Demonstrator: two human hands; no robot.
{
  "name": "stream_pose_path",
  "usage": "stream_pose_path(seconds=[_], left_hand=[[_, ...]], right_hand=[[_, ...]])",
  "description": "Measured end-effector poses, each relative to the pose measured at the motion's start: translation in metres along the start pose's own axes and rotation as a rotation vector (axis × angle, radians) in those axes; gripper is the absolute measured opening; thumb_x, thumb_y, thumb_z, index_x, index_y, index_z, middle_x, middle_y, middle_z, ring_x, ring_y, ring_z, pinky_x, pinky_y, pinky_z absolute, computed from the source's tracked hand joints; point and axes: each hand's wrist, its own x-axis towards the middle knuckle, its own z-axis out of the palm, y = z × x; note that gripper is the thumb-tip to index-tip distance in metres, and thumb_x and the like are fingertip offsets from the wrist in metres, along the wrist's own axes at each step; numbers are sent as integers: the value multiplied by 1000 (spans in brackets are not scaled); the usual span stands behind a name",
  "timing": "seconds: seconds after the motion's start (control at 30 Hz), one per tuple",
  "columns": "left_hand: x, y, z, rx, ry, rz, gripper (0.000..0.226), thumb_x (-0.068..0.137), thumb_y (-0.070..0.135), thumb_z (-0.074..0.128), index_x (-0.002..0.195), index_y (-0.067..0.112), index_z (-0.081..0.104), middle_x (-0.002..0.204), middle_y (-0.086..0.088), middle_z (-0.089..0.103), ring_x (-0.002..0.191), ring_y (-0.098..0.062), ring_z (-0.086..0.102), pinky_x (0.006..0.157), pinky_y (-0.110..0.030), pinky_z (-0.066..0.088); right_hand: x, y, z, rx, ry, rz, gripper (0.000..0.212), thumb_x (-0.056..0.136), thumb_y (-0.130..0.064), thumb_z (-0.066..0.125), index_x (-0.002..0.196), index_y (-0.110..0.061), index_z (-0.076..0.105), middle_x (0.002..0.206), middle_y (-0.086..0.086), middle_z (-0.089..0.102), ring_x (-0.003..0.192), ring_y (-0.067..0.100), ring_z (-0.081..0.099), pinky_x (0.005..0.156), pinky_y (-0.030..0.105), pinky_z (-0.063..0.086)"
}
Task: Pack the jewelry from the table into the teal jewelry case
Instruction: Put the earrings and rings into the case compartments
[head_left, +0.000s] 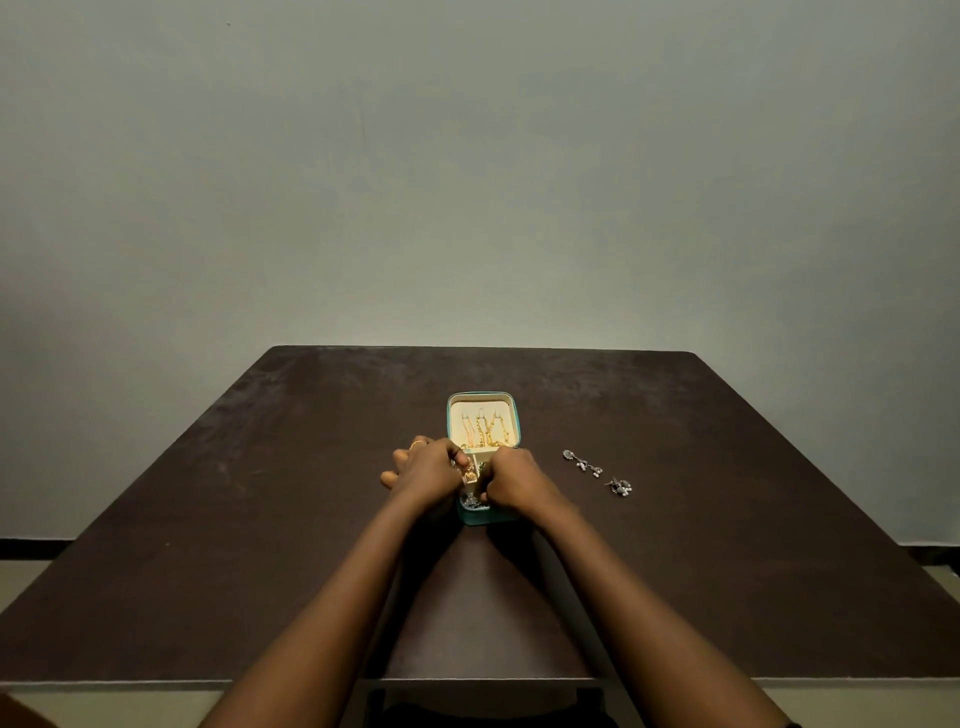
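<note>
Reaching over the near half of the teal jewelry case (515, 415), both hands meet at its small compartments. The case stands open near the middle of the dark desk (727, 545), with its cream-lined lid (480, 406) lying back on the far side. Gold chains (488, 434) hang down the lid lining.

The left hand (423, 470) sits at the case's left edge with its fingers curled inward and a gold ring (415, 443) on one finger. The right hand (511, 478) covers the right side, fingers curled down into the case. I cannot tell whether either hand pinches anything.

Between the hands a gold piece (470, 474) lies in one compartment, and something silver (471, 502) shows at the near end.

Two silver earrings (583, 462) (621, 487) lie on the desk to the right of the case, apart from it.
</note>
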Motion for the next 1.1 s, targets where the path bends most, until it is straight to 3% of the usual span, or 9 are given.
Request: stream_pose_path(seconds=[0.27,0.43,0.57,0.7,0.87,1.1], left_hand=[[5,22,14,-75,99,99,16,86,28,60,100,33,65,124,4,56,122,-23,41,88,-35,27],[10,54,31,-95,84,236,22,89,23,56,109,27,66,116,5,66,116,-20,53,97,-35,35],[18,74,43,20,38,355,28,91,18,54,116,20,65,118,-3,67,112,-23,58,93,-35,47],[33,82,52,178,50,398,28,92,18,53,118,22,64,119,-4,66,113,-25,58,95,-36,43],[50,84,59,321,74,435,26,91,21,54,113,26,66,114,-4,68,110,-27,57,91,-35,36],[63,94,74,508,46,519,29,90,24,57,118,27,62,114,-3,67,112,-25,56,88,-33,37]], right_hand=[[-5,12,-13,88,163,18,31,83,2,49,105,-3,71,109,21,66,105,31,60,83,29,46],[-3,43,-37,107,228,62,23,83,-3,59,103,-4,72,107,17,69,106,26,61,85,26,43],[0,76,-62,191,321,185,20,83,0,60,96,-6,74,102,13,72,100,21,64,83,23,47],[1,113,-82,229,386,281,20,81,1,62,96,-6,75,102,12,72,101,20,64,74,15,38],[-3,147,-86,180,289,317,20,83,-2,64,99,-8,74,103,11,72,83,13,58,73,16,36],[-3,161,-66,185,144,247,25,78,-10,71,102,-14,72,105,6,71,98,15,64,79,16,40]])
